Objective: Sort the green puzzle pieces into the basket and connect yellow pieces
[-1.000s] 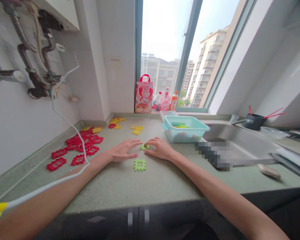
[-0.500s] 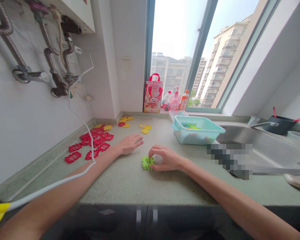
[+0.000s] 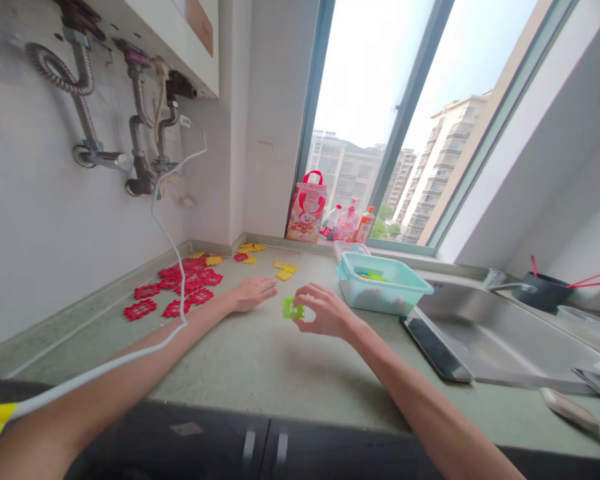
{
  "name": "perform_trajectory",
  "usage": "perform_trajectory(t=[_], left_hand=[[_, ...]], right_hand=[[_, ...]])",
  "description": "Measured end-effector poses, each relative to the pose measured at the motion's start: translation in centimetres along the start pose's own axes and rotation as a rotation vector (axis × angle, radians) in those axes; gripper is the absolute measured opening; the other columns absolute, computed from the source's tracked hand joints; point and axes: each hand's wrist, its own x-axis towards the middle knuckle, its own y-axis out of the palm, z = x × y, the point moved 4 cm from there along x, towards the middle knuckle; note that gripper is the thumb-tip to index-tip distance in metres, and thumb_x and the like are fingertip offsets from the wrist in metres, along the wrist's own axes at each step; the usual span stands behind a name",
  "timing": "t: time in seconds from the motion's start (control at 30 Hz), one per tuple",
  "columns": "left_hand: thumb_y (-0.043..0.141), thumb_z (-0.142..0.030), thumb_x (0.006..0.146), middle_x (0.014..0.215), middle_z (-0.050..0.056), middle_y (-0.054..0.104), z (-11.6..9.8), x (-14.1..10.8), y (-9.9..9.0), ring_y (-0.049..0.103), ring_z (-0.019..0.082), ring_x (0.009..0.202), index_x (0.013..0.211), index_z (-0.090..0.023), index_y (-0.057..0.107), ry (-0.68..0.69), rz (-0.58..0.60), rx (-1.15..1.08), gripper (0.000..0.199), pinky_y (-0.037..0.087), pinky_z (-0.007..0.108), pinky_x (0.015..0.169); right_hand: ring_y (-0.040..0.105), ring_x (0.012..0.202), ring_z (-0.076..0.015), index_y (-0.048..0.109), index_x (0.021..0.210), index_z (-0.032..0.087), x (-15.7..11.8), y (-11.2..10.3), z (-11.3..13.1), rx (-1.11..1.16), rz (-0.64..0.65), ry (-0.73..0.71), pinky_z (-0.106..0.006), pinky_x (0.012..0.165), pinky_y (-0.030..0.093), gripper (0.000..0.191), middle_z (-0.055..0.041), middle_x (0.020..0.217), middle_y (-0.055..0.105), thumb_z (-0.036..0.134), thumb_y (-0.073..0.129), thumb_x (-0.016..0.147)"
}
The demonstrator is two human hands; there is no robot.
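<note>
A lime-green plastic interlocking tile (image 3: 293,307) is at the middle of the stone counter (image 3: 240,363), and it looks like a joined pair, though I cannot be sure. My right hand (image 3: 327,312) is shut on it, with its fingertips at the tile's right side. My left hand (image 3: 253,294) lies just left of the tile, fingers extended, holding nothing. Red interlocking tiles (image 3: 173,288) are spread further left, and yellow ones (image 3: 284,270) lie beyond my left hand.
A light-teal plastic tub (image 3: 383,290) holding coloured pieces stands right of my hands. Beyond it is a steel sink (image 3: 500,340). A printed bag (image 3: 307,215) and several bottles (image 3: 350,225) line the windowsill. Metal pipes (image 3: 140,127) and a white cable (image 3: 180,267) run along the left wall.
The two green tiles have come together into one piece, now held by my right hand. My left hand has drawn back slightly, and the view has turned left and tilted.
</note>
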Motion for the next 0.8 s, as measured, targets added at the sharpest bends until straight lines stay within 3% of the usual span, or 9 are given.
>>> perform_trajectory(t=[0.1, 0.2, 0.3, 0.43, 0.6, 0.7, 0.8], left_hand=[[0.024, -0.069, 0.106, 0.163, 0.009, 0.047, 0.3, 0.1, 0.0, 0.04, 0.027, 0.152, 0.154, -0.022, 0.051, 0.007, 0.007, -0.003, 0.072, 0.025, 0.042, 0.126], [0.024, -0.07, 0.106, 0.162, 0.009, 0.049, 0.6, 0.3, -0.1, 0.042, 0.026, 0.151, 0.153, -0.023, 0.052, 0.017, 0.003, 0.008, 0.072, 0.027, 0.04, 0.125], [0.025, -0.069, 0.106, 0.162, 0.009, 0.049, 0.7, 0.4, -0.2, 0.041, 0.026, 0.151, 0.153, -0.023, 0.051, 0.019, 0.006, 0.027, 0.072, 0.027, 0.04, 0.126], [0.026, -0.069, 0.105, 0.165, 0.011, 0.045, 0.5, 0.2, -0.3, 0.039, 0.027, 0.153, 0.156, -0.021, 0.048, 0.024, 0.029, 0.061, 0.073, 0.025, 0.04, 0.127], [0.033, -0.07, 0.103, 0.165, 0.012, 0.044, 0.3, 0.0, 0.0, 0.041, 0.027, 0.152, 0.157, -0.02, 0.048, 0.012, 0.013, 0.13, 0.074, 0.028, 0.038, 0.125], [0.04, -0.071, 0.1, 0.162, 0.013, 0.048, 1.7, -0.1, -0.7, 0.044, 0.031, 0.149, 0.156, -0.021, 0.048, -0.087, -0.064, 0.232, 0.076, 0.03, 0.044, 0.124], [0.049, -0.071, 0.096, 0.161, 0.019, 0.046, 5.4, -1.0, -3.3, 0.04, 0.039, 0.15, 0.155, -0.017, 0.05, -0.248, -0.197, 0.339, 0.08, 0.026, 0.054, 0.124]], right_hand=[[0.066, 0.106, -0.026, 0.068, 0.107, 0.025, -1.3, -4.6, -4.3, -0.176, -0.253, 0.137, -0.039, 0.096, 0.054, 0.019, -0.0089, 0.116, 0.071, 0.026, 0.07, 0.088], [0.065, 0.103, -0.0298, 0.069, 0.102, 0.024, -5.1, -8.9, -9.4, -0.381, -0.421, 0.419, -0.042, 0.093, 0.053, 0.016, -0.0104, 0.107, 0.071, 0.034, 0.069, 0.089], [0.066, 0.093, -0.0303, 0.071, 0.098, 0.021, -9.5, -11.1, -13.5, -0.513, -0.388, 0.712, -0.04, 0.082, 0.052, 0.024, -0.0115, 0.099, 0.072, 0.043, 0.065, 0.089], [0.066, 0.084, -0.0282, 0.073, 0.099, 0.02, -12.7, -11.9, -15.9, -0.566, -0.317, 0.949, -0.037, 0.075, 0.047, 0.031, -0.0116, 0.097, 0.074, 0.048, 0.061, 0.09], [0.064, 0.079, -0.0282, 0.077, 0.097, 0.021, -12.8, -12.3, -15.8, -0.621, -0.305, 0.977, -0.038, 0.073, 0.043, 0.039, -0.0117, 0.093, 0.075, 0.055, 0.058, 0.093], [0.065, 0.088, -0.031, 0.077, 0.092, 0.021, -11.8, -12.8, -14.3, -0.677, -0.43, 0.835, -0.041, 0.08, 0.043, 0.042, -0.0121, 0.095, 0.076, 0.055, 0.053, 0.098], [0.064, 0.096, -0.0304, 0.074, 0.089, 0.022, -10.0, -12.7, -11.9, -0.628, -0.549, 0.615, -0.044, 0.09, 0.043, 0.033, -0.0098, 0.1, 0.078, 0.045, 0.053, 0.101]])
